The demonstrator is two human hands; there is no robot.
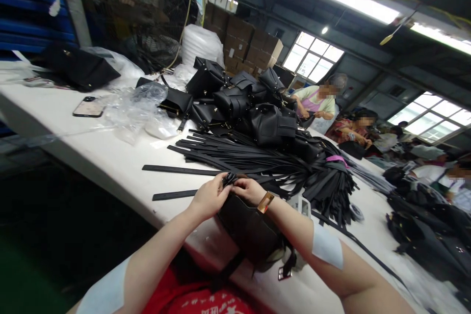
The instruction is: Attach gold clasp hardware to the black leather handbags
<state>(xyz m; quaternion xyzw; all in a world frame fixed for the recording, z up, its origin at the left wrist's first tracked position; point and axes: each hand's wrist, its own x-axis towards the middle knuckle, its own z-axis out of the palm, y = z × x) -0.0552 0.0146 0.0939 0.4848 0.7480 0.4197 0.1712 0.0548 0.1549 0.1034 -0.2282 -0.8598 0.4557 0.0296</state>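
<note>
My left hand (210, 197) and my right hand (250, 190) meet over a black leather bag (250, 230) that lies at the near edge of the white table (110, 157). Both pinch a small black strap end or knot (230, 179) on top of the bag. A gold bracelet (265, 202) sits on my right wrist. Just beyond my hands lies a fan of several black leather straps (257, 162), bundled at the right with a pink tie (335, 158).
A heap of black bags (239, 103) fills the table's middle. Clear plastic wrap (136, 108) and a phone (88, 107) lie at left, another black bag (79, 66) farther back. Other people (318, 100) sit at the far right. Cardboard boxes (246, 44) stand behind.
</note>
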